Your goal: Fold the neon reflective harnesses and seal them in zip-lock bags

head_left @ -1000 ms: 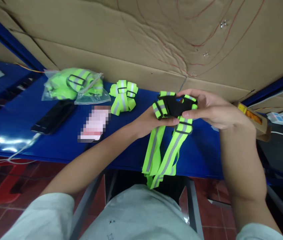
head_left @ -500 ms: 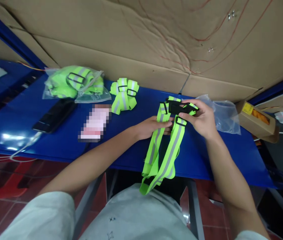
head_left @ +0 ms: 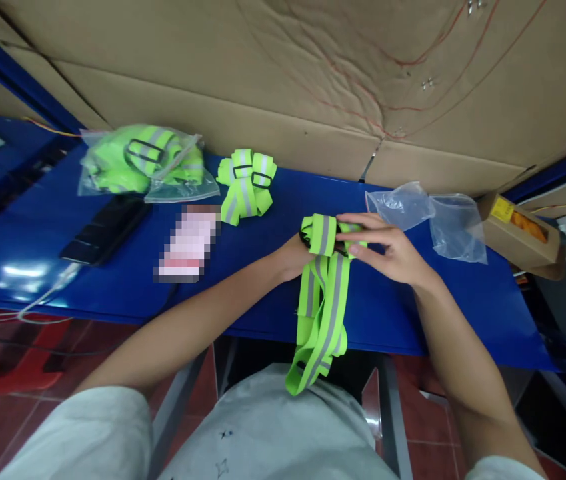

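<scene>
Between my hands is a lime-green reflective strap (head_left: 333,300) with a grey stripe and black buckles. Its upper part is gathered into a loop, while the long ends hang past the table's front edge. My left hand (head_left: 297,257) is closed on the bundle from the left; the strap hides most of its fingers. From the right, my right hand (head_left: 385,248) pinches the bundle's other side, thumb below and fingers on top. Behind and to the left lies a folded reflective strap (head_left: 247,187) with black buckles.
On the blue table (head_left: 263,293), a clear bag of green straps (head_left: 145,160) lies at the back left, by a black phone (head_left: 105,230) on a white cable. Clear plastic bags (head_left: 455,227) and a cardboard box (head_left: 523,233) are at the right. A cardboard wall (head_left: 213,100) stands behind.
The strap's upper part with its buckles has been folded over into a compact loop. My right hand has shifted slightly left and down, and my left fingers have gone behind the strap.
</scene>
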The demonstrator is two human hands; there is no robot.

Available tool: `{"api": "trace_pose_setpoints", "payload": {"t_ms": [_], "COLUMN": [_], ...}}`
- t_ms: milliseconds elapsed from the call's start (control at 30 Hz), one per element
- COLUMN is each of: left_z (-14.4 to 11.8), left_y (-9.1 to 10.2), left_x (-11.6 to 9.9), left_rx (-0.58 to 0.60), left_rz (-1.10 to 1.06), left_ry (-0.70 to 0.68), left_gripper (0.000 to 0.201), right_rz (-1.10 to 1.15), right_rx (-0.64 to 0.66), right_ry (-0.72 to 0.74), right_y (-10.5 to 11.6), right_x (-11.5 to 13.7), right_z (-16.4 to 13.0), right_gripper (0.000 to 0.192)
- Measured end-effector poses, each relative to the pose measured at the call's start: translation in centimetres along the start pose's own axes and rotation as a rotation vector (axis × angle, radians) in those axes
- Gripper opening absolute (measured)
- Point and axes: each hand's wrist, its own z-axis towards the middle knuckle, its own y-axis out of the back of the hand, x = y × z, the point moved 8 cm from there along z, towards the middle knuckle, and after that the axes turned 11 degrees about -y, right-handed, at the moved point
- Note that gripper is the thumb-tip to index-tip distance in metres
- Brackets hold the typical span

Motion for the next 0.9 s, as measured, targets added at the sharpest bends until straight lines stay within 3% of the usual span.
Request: {"api": "trace_pose_setpoints", "payload": {"t_ms": [67,133,233,333,467,733,800,900], "left_z": [-0.4,-0.7,-1.1,-1.0,-0.8,-0.7,-0.7,-1.1], "left_y": [-0.4,-0.8,-1.2,-1.6,-2.0,-1.9,-1.5,-1.3], "left_x": [-0.1,-0.2,-0.2,-0.2,-0.3,-0.8,-0.2,1.3], "left_rx": [0.009,0.006,0.004,0.032,0.06,0.034,0.025,0.065], "left_rz": [0.025,0.056,0.024,-0.05,-0.086,-0.117,-0.093,-0.058], "left_ry": [0.006,-0.002,0.005,0.015,-0.029,-0.057,-0.005,0.157], "left_gripper": [0.05,0.053,0.053,0.053,0.058,0.087,0.088,0.069], "right_rz": [0.043,0.078,0.12,0.213,0.341,0.245,0.253,0.215], "right_rx": [-0.073,-0.029,0.048,0.004,0.063,-0.066,-0.085,-0.112], "right_ry": [-0.086,-0.186,-0.309,-0.304,-0.294,-0.247,-0.302,-0.361], "right_y": [0.5,-0.1,-1.1,-0.9,-1.2,0.8,1.3,2.1], "right_x": [-1.1,-2.4,-3.7,-3.6,-3.0,-1.9,-2.2,-3.0], "right_z": [0.2,0.3,0.4,0.5,0.4,-0.1,-0.3,-0.4], "right_gripper": [0.043,0.059,0.05,0.04,0.037,0.04,0.042,0.046]}}
